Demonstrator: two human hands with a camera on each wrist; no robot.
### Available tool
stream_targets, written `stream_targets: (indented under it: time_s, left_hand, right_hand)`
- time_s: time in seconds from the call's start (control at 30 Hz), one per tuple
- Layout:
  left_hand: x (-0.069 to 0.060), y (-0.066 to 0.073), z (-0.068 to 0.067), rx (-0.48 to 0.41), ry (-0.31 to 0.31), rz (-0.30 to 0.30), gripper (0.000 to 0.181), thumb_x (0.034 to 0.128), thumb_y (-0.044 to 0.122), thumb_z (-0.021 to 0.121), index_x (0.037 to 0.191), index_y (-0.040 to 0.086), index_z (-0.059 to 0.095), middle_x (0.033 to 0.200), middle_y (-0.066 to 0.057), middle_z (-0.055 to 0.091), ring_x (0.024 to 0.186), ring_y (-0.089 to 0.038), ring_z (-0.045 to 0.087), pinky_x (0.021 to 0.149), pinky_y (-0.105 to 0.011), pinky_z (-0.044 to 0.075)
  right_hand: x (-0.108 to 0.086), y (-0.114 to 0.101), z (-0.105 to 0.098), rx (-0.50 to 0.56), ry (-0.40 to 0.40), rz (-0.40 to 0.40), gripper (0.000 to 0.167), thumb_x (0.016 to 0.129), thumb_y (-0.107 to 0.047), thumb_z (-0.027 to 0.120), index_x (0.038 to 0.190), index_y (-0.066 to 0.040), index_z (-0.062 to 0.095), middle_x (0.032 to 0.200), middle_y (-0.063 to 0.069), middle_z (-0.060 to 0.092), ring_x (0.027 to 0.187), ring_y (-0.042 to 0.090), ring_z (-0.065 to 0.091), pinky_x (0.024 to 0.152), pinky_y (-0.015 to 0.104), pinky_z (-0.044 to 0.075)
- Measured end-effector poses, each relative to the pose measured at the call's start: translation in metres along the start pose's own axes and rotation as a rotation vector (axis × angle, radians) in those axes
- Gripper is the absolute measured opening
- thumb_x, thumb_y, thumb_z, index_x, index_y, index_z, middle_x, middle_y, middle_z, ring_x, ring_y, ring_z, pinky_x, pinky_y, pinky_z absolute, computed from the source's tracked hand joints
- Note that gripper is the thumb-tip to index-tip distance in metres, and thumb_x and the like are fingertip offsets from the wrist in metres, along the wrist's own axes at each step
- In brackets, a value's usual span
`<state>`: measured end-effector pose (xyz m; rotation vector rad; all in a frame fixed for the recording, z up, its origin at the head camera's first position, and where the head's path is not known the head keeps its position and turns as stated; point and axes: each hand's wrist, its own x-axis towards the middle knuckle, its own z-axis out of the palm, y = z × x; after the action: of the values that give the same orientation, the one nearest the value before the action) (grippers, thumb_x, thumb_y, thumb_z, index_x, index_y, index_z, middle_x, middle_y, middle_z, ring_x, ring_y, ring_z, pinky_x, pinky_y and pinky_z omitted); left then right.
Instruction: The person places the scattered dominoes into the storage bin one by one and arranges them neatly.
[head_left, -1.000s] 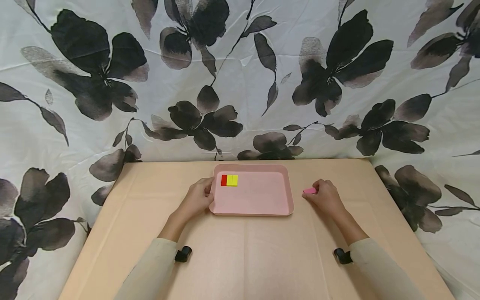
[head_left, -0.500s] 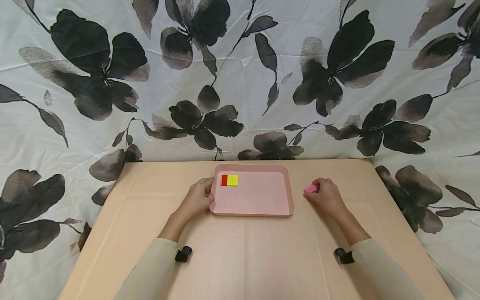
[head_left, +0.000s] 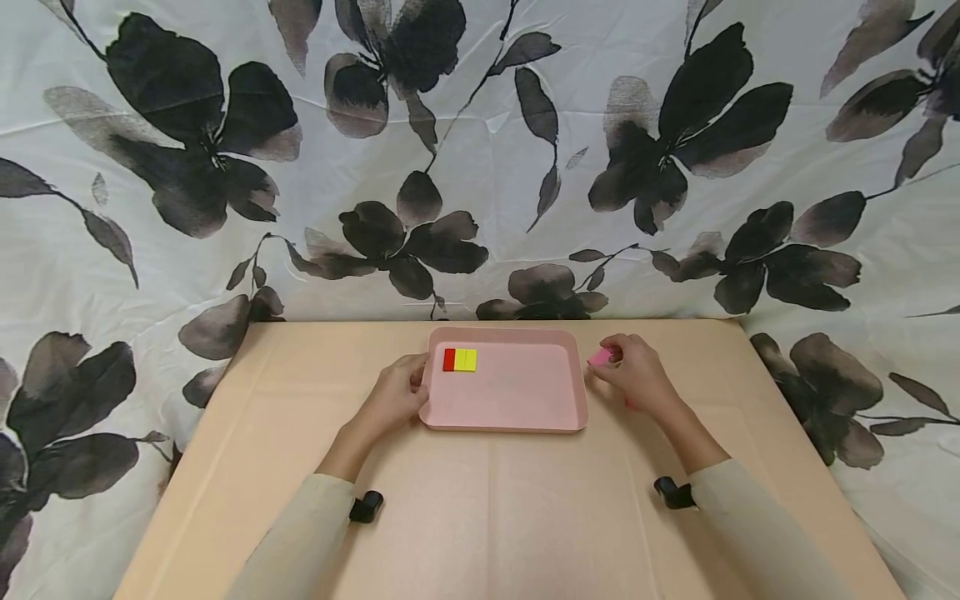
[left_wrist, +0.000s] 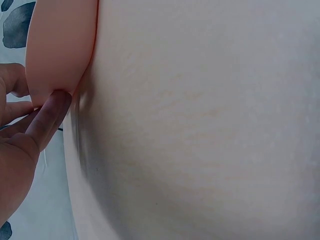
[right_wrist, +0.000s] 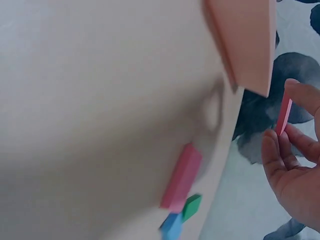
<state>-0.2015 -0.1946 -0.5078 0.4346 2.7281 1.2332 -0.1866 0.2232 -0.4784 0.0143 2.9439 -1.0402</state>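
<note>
A pink tray [head_left: 517, 408] lies on the table, with a red piece [head_left: 448, 360] and a yellow piece [head_left: 465, 360], split by a thin line, side by side in its upper left. My left hand [head_left: 394, 392] grips the tray's left side; in the left wrist view its fingertips [left_wrist: 59, 102] pinch the tray's wall. Just off the tray's right edge, my right hand [head_left: 639, 375] pinches a thin flat pink piece [head_left: 601, 357] between thumb and fingertips. The right wrist view shows this piece edge-on, held apart from the tray.
On the table under my right hand lie a longer pink-red block [right_wrist: 181, 180], a green piece [right_wrist: 192, 207] and a blue piece [right_wrist: 171, 226], close together. The head view mostly hides them. A floral cloth [head_left: 525, 167] hangs behind the table [head_left: 487, 517].
My right hand has moved left and slightly away from me, bringing the pink piece close to the tray's right edge. A bit of red now shows beneath that hand. My left hand stays put.
</note>
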Motion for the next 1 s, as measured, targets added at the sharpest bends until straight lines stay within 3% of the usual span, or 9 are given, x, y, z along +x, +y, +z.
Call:
stream_targets:
  time_s: [0.27,0.5,0.77,1.0]
  left_hand:
    - [-0.001,0.001,0.000,0.010,0.010,0.001,0.058,0.0896,-0.001,0.064,0.147,-0.005,0.053,0.137,-0.020,0.062,0.096,-0.026,0.068,0.084,-0.036,0.062]
    - [0.000,0.003,-0.001,-0.002,-0.002,-0.009,0.059,0.0901,0.000,0.064,0.147,-0.005,0.052,0.139,-0.020,0.061,0.097,-0.026,0.068,0.084,-0.036,0.062]
    - [0.002,0.003,0.002,0.001,-0.006,-0.009,0.059,0.0908,0.001,0.064,0.148,-0.005,0.051,0.140,-0.020,0.060,0.098,-0.026,0.067,0.084,-0.035,0.062]
    - [-0.001,0.003,0.001,0.003,-0.005,-0.035,0.059,0.0913,0.001,0.063,0.149,-0.003,0.051,0.141,-0.019,0.060,0.098,-0.026,0.066,0.084,-0.034,0.062]
  right_hand:
    - [0.013,-0.036,0.015,0.103,-0.010,-0.101,0.050,0.084,-0.019,0.084,0.125,0.002,0.065,0.111,0.017,0.059,0.099,0.032,0.065,0.090,0.046,0.058]
    - [0.026,-0.060,0.036,0.081,-0.054,-0.177,0.049,0.082,-0.015,0.084,0.124,0.003,0.066,0.113,0.017,0.062,0.101,0.031,0.062,0.091,0.044,0.057]
    - [0.039,-0.077,0.057,0.013,-0.157,-0.240,0.052,0.084,-0.015,0.083,0.130,0.002,0.066,0.116,0.014,0.062,0.103,0.027,0.063,0.094,0.041,0.056]
    - [0.048,-0.094,0.077,0.014,-0.299,-0.215,0.055,0.086,-0.017,0.083,0.136,-0.004,0.064,0.117,0.009,0.058,0.097,0.022,0.060,0.082,0.028,0.058]
